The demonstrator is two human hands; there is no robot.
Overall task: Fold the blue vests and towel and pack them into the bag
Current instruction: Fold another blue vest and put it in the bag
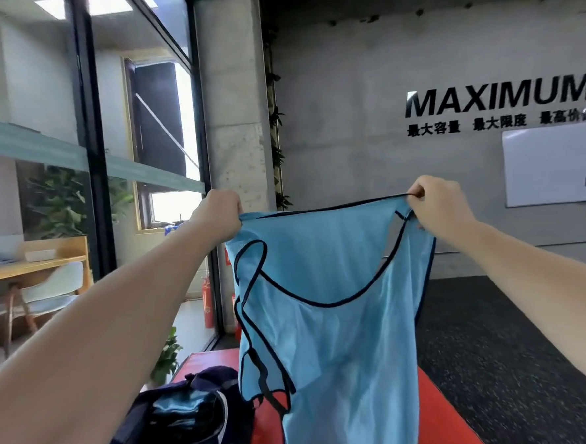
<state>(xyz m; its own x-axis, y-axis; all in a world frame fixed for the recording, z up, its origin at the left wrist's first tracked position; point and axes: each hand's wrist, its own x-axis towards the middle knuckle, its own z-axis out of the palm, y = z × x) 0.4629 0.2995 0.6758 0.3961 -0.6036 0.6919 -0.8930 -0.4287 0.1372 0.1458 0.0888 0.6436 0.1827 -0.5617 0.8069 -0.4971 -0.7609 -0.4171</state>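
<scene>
**Vest held up for folding**

Bag (180, 417) gapes below-left of the vest (325, 322), ready for packing. Above, left hand (221, 214) and right hand (436, 206) each pinch a top corner, grip closed, letting it hang flat.

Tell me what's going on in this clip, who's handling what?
A person holds a light blue mesh vest up in the air, the left hand and the right hand each gripping a top corner, so it hangs spread out and unfolded. Below, a navy duffel bag lies open on a red mat, with some folded blue fabric already inside.
</scene>
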